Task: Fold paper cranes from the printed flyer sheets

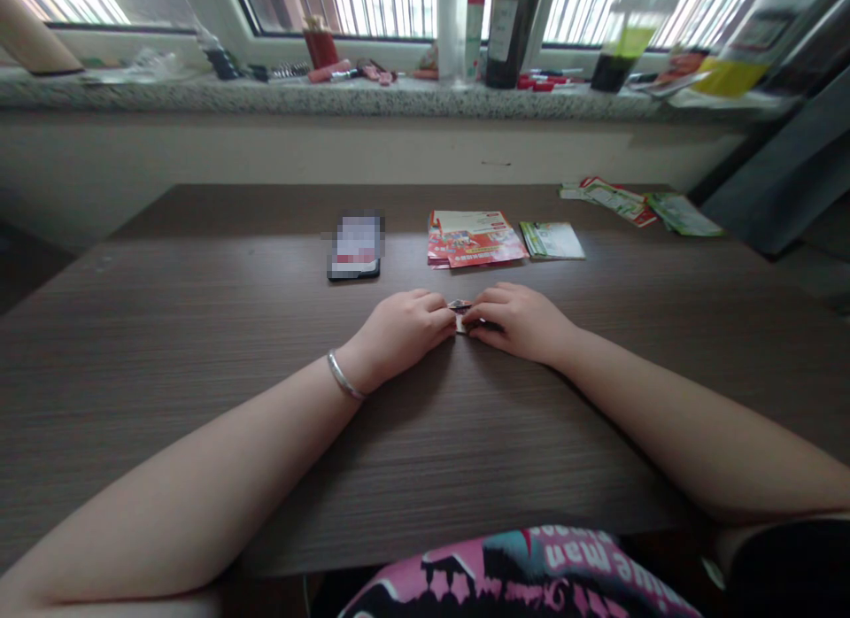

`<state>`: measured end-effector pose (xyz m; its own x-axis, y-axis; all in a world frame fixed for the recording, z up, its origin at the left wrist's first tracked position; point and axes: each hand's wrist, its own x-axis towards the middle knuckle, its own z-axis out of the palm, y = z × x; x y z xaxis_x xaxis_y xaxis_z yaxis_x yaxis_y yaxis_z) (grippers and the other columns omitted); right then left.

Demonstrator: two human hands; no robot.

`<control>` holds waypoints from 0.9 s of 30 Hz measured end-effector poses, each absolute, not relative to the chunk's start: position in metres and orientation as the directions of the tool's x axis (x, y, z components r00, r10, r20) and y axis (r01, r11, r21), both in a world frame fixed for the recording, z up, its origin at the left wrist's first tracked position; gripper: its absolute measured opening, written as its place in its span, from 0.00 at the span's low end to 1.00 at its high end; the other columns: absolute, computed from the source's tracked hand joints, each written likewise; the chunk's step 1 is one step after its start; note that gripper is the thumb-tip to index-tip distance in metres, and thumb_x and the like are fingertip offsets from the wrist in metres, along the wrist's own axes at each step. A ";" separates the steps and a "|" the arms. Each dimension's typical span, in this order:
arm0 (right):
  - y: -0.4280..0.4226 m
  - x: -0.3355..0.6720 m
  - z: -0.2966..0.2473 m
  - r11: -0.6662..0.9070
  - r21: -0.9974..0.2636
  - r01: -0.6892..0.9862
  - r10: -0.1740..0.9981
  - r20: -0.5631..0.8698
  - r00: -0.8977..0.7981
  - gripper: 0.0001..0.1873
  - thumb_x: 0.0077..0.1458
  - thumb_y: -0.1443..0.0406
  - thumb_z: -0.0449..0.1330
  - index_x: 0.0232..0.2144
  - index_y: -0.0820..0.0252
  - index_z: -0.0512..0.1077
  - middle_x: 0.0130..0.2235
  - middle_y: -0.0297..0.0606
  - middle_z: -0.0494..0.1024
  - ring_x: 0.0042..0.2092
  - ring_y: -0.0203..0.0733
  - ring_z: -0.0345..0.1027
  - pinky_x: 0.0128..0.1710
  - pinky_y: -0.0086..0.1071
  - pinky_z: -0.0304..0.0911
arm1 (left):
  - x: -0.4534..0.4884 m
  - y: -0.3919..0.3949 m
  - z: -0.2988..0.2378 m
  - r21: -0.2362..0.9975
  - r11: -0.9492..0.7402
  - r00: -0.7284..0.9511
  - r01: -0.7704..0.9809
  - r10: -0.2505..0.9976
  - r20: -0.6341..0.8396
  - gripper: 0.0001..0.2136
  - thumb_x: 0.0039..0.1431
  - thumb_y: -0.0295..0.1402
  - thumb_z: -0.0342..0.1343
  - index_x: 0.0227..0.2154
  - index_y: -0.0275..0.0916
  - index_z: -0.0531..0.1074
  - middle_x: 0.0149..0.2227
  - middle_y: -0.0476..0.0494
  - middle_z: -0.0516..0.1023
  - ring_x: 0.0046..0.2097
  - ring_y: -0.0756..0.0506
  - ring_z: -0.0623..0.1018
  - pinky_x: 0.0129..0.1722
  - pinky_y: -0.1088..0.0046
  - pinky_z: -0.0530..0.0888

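Both hands meet over the tabletop around a small piece that looks like folded paper (460, 322), pale with a dark printed part. My left hand (406, 331), with a silver bangle on its wrist, curls its fingers closed on the left end. From the other side, my right hand (521, 322) pinches the right end. The fingers cover most of the paper, so its full shape is hidden. Just beyond the hands lies a stack of red and cream printed leaflets (475, 239). To its right is a smaller green and white paper stack (554, 241).
A phone (356, 246) with a blurred screen lies left of the leaflets on the brown table (219, 335). Several green and red paper strips (617, 200) lie at the far right corner. Bottles, pens and a red cup (320, 47) crowd the stone windowsill (398, 100).
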<state>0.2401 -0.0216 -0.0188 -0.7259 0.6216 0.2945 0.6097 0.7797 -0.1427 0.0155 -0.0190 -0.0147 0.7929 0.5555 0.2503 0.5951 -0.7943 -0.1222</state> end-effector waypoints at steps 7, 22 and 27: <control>-0.021 0.239 -0.020 0.789 -0.096 0.607 0.604 0.307 -0.736 0.11 0.60 0.60 0.57 0.40 0.58 0.77 0.40 0.40 0.78 0.41 0.43 0.67 0.42 0.35 0.60 | 0.015 -0.020 -0.012 -0.157 -0.807 0.812 0.569 0.521 0.262 0.10 0.66 0.33 0.49 0.35 0.38 0.75 0.35 0.45 0.77 0.36 0.47 0.75 0.36 0.71 0.69; -0.034 0.228 -0.017 0.737 0.114 0.666 0.613 0.302 -0.730 0.15 0.64 0.61 0.51 0.36 0.58 0.77 0.38 0.39 0.79 0.38 0.42 0.67 0.35 0.34 0.55 | 0.013 -0.021 -0.013 -0.200 -0.797 0.809 0.571 0.503 0.305 0.12 0.66 0.35 0.48 0.33 0.39 0.75 0.34 0.46 0.77 0.35 0.45 0.75 0.35 0.70 0.71; -0.038 0.224 -0.016 0.704 0.090 0.704 0.663 0.269 -0.698 0.14 0.63 0.63 0.51 0.34 0.57 0.76 0.38 0.38 0.78 0.38 0.41 0.67 0.33 0.33 0.54 | 0.014 -0.021 -0.014 -0.177 -0.806 0.815 0.565 0.510 0.274 0.11 0.66 0.34 0.49 0.36 0.39 0.76 0.37 0.45 0.77 0.38 0.45 0.75 0.37 0.70 0.72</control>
<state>0.2242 -0.0375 -0.0161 -0.6982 0.6634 0.2690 0.7040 0.7044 0.0902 0.0138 -0.0210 -0.0145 0.8150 0.5104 0.2742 0.5645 -0.8061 -0.1774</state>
